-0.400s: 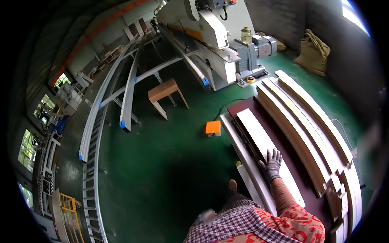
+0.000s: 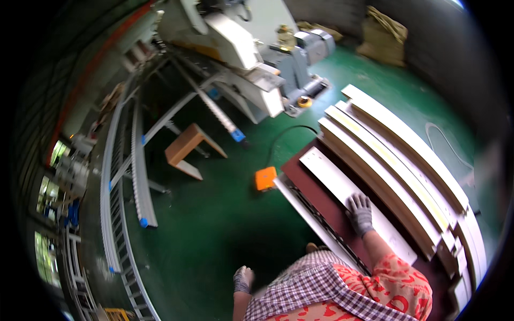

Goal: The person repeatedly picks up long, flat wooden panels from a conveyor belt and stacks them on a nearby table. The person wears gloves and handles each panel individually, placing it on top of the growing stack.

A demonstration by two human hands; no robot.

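My right hand (image 2: 360, 213), in a grey work glove, lies flat with fingers spread on a long white panel (image 2: 332, 174) that rests on a dark brown board (image 2: 300, 167). My left hand (image 2: 242, 279), also gloved, hangs at my side over the green floor with its fingers curled and nothing in it. A red-patterned sleeve covers my right arm, and a checked apron is at the lower edge.
Stacks of long pale boards (image 2: 396, 155) lie to the right of the panel. A small orange box (image 2: 265, 178) with a black cable sits on the green floor (image 2: 214, 224). A wooden stool (image 2: 187, 150), a roller conveyor (image 2: 128, 182) and a large white and grey machine (image 2: 251, 69) stand beyond.
The view has swung slightly. My right hand stays pressed on the white panel, and my left hand has come more into view at my side.
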